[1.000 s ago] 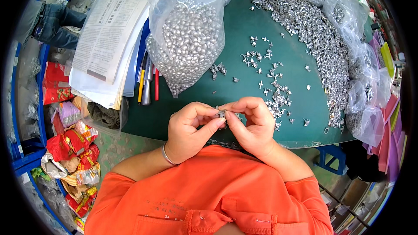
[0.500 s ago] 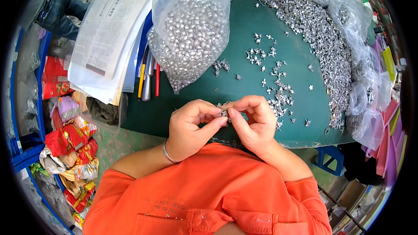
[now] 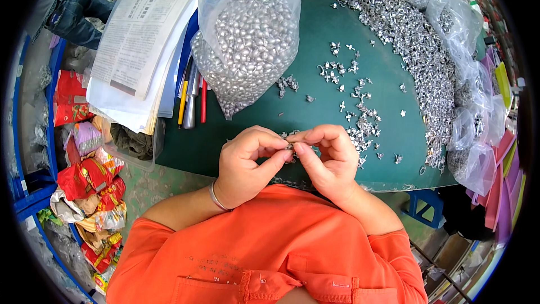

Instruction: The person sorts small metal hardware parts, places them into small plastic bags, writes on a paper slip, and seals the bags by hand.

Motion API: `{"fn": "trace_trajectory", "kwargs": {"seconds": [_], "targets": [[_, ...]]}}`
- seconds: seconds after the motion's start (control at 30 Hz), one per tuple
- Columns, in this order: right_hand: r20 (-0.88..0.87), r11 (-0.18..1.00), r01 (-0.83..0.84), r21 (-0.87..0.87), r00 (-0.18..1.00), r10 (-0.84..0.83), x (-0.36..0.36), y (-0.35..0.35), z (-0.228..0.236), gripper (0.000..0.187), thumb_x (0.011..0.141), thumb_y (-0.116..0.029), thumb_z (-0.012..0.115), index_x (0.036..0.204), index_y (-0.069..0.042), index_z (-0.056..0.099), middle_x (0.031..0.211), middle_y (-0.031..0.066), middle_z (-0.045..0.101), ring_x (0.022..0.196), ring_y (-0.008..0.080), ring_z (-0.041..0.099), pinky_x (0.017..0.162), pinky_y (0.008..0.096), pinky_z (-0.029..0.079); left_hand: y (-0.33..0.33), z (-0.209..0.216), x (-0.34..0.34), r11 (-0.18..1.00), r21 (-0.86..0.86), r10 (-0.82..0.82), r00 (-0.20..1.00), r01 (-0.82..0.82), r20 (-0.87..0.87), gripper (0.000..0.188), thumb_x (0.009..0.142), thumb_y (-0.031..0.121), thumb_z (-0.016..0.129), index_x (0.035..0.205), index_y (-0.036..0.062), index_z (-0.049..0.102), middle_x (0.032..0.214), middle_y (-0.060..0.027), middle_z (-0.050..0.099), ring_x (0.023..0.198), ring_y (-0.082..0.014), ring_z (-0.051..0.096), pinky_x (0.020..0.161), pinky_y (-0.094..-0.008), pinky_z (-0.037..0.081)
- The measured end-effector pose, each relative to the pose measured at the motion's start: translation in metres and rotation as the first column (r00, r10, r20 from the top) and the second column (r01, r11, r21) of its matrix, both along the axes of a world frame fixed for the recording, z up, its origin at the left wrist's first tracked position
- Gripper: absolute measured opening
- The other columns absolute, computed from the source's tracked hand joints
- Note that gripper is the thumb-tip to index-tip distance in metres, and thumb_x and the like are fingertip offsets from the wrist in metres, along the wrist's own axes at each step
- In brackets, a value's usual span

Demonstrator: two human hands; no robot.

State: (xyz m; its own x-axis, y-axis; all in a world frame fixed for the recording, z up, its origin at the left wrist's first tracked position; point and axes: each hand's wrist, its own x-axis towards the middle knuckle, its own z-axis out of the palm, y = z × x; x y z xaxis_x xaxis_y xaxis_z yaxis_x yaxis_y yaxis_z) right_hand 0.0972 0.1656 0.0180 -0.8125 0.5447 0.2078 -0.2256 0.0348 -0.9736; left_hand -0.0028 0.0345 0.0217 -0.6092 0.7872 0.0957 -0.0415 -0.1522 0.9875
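My left hand (image 3: 251, 157) and my right hand (image 3: 328, 155) meet at the near edge of the green table (image 3: 320, 19). Thumb and forefinger of each pinch one small metal piece (image 3: 290, 146), mostly covered by the fingertips. Just beyond my fingers, a few more small metal parts show partly behind them. Loose silvery metal fittings (image 3: 364, 118) lie scattered to the right of my right hand. Ahead of my left hand stands a clear plastic bag (image 3: 253, 45) full of shiny rounded metal pieces.
A long heap of small metal parts (image 3: 416, 50) runs along the table's right side, beside clear bags (image 3: 469, 124). Printed papers (image 3: 143, 39), a yellow pen (image 3: 183, 103) and a red pen (image 3: 203, 101) lie at left. Below right is a blue stool (image 3: 426, 208).
The metal piece between my fingertips is turned slightly and shows less than before. Both hands stay in nearly the same place, still pinching.
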Motion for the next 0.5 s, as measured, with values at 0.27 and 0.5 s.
{"fn": "trace_trajectory", "kwargs": {"seconds": [0.27,0.5], "targets": [[-0.053,0.998,-0.017,-0.057,0.998,0.014,0.0016,-0.0006,0.0007,0.017,0.085,0.009,0.063,0.098,0.003,0.054,0.095,0.0158,0.067,0.084,0.0172,0.067,0.075,0.0273,0.055,0.0024,0.0042,0.0,0.999,0.04,0.017,0.962,-0.029,0.272,0.017,0.085,-0.014,0.057,0.101,-0.0065,0.056,0.105,-0.0112,0.059,0.093,-0.0157,0.064,0.082,-0.0272,0.056],[-0.015,0.988,0.063,0.14,0.998,-0.061,0.003,0.0002,-0.0022,0.021,0.08,0.009,0.068,0.095,0.001,0.056,0.094,0.0135,0.066,0.084,0.0201,0.066,0.073,0.028,0.054,0.0003,-0.0038,-0.0014,0.994,0.104,-0.011,0.949,-0.024,0.316,0.019,0.085,-0.014,0.057,0.103,-0.0055,0.056,0.106,-0.0109,0.059,0.098,-0.0148,0.061,0.085,-0.0276,0.053]]}}
